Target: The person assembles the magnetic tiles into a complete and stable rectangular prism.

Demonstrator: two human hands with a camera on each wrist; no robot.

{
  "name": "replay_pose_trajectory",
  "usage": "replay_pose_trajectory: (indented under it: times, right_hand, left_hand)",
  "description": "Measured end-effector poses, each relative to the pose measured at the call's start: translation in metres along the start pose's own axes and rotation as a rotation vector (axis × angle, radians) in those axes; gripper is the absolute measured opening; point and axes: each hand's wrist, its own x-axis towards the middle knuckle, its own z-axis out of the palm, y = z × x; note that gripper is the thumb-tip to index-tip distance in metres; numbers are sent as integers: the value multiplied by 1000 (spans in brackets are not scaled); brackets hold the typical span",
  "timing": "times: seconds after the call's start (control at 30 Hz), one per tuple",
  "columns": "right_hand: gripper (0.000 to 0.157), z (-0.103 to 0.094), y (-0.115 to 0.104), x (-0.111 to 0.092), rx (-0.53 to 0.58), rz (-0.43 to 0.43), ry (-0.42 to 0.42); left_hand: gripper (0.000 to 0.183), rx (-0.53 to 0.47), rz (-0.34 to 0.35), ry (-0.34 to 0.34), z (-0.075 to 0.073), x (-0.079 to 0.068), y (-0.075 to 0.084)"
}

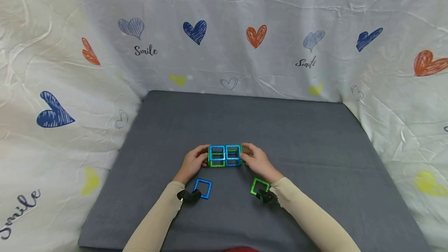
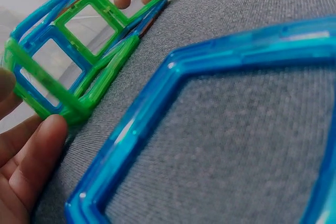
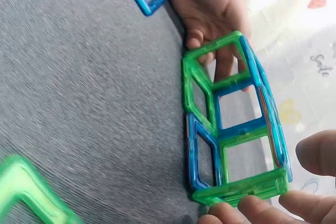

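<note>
A small box of blue and green magnetic tile squares (image 1: 225, 154) stands on the grey surface between both hands. My left hand (image 1: 190, 163) holds its left end, with fingertips against the green end square in the left wrist view. At the opposite end my right hand (image 1: 259, 163) grips with its fingers on the green end tile (image 3: 247, 186); the thumb looks apart from it in the right wrist view. Two blue squares make the top. A loose blue square (image 1: 210, 190) lies by the left wrist, and a loose green square (image 1: 252, 186) by the right wrist.
The grey padded table (image 1: 297, 135) reaches back to a white curtain (image 1: 224, 7) printed with hearts and the word Smile. The curtain also hangs at both sides. Black straps (image 1: 189, 196) sit on both wrists, partly over the loose squares.
</note>
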Motion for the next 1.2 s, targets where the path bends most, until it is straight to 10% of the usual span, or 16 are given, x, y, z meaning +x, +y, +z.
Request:
replay_pose_trajectory:
  times: [0.37, 0.67, 1.2]
  right_hand:
    - [44, -9, -11, 38, -83, 15, -47]
    - [38, -10, -20, 65, -123, 6, -113]
    - [36, 3, -37, 84, -146, -38, -198]
  left_hand:
    - [23, 158, 140, -57, -5, -1, -5]
    - [24, 162, 106, -185, -9, 2, -3]
    - [77, 252, 42, -219, -8, 3, 5]
